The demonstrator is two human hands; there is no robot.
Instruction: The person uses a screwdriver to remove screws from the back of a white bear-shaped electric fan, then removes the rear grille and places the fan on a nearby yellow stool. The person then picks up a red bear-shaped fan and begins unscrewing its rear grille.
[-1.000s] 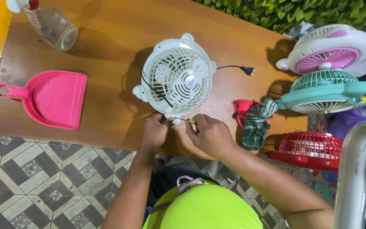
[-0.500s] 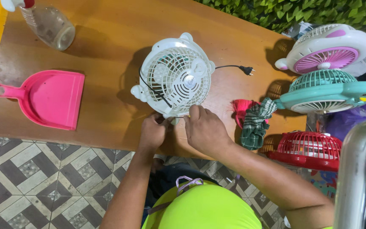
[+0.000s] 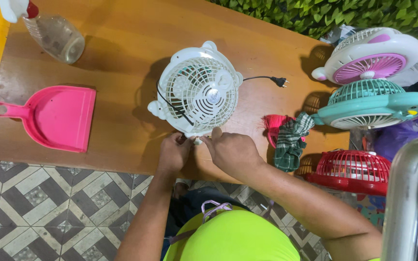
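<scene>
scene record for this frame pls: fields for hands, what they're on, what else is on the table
left hand: at the lower rim of the white fan, fingers on it
right hand: at the same rim, beside the left
white fan: lying flat on the wooden table, grille up, plug loose on the table
left of fan: pink dustpan, spray bottle
right of fan: checked cloth; purple-bladed fan, teal fan, red fan
</scene>
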